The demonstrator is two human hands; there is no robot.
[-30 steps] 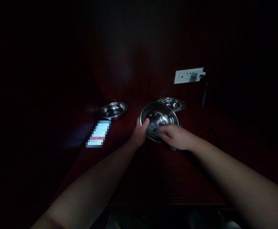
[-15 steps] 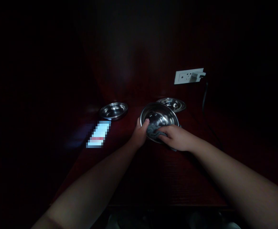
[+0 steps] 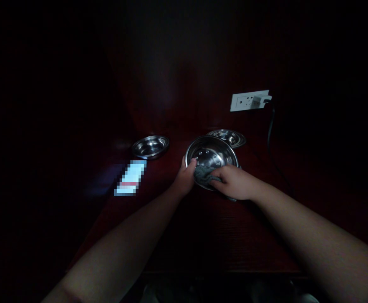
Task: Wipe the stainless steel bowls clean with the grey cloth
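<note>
A shiny steel bowl (image 3: 209,148) is tilted toward me above the dark red table. My left hand (image 3: 186,175) grips its left rim, the thumb over the edge and the other fingers hidden behind. Inside the bowl, at its lower part, lies a grey-green cloth (image 3: 203,173). My right hand (image 3: 234,182) is closed on this cloth, pressing it against the bowl's inner wall; some of the cloth hangs over the right rim. Behind the bowl sits a wide-rimmed steel dish (image 3: 231,138), partly covered by it. Another shallow steel dish (image 3: 151,147) stands to the left.
A lit phone (image 3: 131,177), its screen blurred out, lies on the table (image 3: 222,235) in front of the left dish. On the back wall is a white socket plate (image 3: 242,102) with a plug and a dark cable (image 3: 270,130) running down to the right. Surroundings are very dark.
My right hand and the cloth have shifted very slightly within the bowl, and the bowl has turned a little. My left hand keeps its hold; everything else stays in place.
</note>
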